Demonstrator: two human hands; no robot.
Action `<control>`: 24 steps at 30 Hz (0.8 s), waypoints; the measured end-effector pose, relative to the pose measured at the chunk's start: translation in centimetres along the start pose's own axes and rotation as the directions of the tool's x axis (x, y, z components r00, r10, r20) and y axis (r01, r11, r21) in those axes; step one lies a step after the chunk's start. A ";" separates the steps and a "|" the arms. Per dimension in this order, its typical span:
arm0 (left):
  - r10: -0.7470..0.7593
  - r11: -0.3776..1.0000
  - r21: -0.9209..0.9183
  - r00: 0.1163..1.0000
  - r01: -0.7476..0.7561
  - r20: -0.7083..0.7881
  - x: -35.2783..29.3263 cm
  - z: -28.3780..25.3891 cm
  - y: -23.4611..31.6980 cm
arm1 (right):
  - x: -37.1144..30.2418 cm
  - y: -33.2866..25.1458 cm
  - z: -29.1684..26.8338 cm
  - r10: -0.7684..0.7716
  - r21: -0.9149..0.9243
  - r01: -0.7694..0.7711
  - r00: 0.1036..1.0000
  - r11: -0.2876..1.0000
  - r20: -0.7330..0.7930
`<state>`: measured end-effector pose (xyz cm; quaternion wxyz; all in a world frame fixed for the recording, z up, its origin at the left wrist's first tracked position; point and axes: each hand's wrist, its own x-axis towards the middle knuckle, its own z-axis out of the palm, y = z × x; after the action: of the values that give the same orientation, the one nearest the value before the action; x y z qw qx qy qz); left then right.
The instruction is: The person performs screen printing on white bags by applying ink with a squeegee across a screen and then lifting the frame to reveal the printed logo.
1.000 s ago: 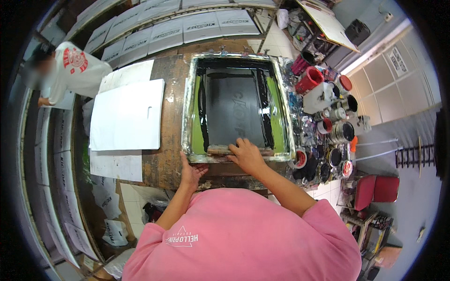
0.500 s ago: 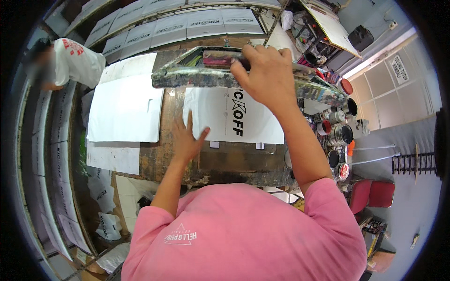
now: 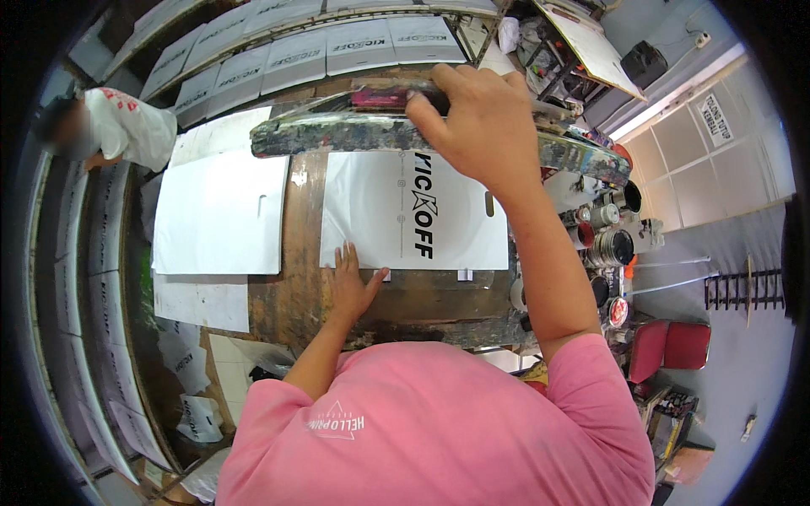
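Note:
A white plastic bag (image 3: 367, 202) with black print and a die-cut handle slot lies flat on the worktable. At its near left corner rests my left hand (image 3: 350, 285), fingers stretched out and thumb apart. My right hand (image 3: 485, 126) is wrapped over a paint-smeared screen-printing frame (image 3: 329, 135), tilted up above the bag's far side. Inside the frame, a dark pink block (image 3: 380, 99) shows beside my fingers; its kind is not clear. The frame hides the bag's far edge. Two small pale tabs (image 3: 465, 275) sit along the bag's near edge.
A stack of blank white bags (image 3: 219, 211) lies to the left on the table. Ink tins (image 3: 611, 247) crowd the right side. Racks of printed bags (image 3: 299, 63) stand behind and left. Another person (image 3: 126, 126) is at the far left. A red chair (image 3: 685, 346) stands right.
My left hand has slid from the bag's left side to its near left corner. More of the bag shows, including its handle slot. The frame stays raised in my right hand.

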<state>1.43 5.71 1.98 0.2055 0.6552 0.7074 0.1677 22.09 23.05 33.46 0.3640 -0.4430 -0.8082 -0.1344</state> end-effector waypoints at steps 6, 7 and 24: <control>-0.025 0.882 -0.449 0.937 -0.144 -0.350 5.4 -6.6 5.6 | -0.1 0.0 -0.4 0.051 -0.024 -0.049 0.997 0.998 0.062; -0.040 0.865 -0.478 0.929 -0.152 -0.368 5.9 -7.3 5.9 | -0.4 -0.1 -0.3 0.053 -0.027 -0.052 0.996 0.998 0.065; -0.463 0.881 -0.245 0.635 0.404 -0.618 -1.1 -12.7 -26.6 | -0.1 -0.3 -0.9 0.072 -0.043 -0.068 0.993 0.997 0.092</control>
<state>-27.84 2.73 -0.52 0.0034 0.3543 0.8617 0.3632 22.26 22.35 34.05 0.3214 -0.4840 -0.8054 -0.1171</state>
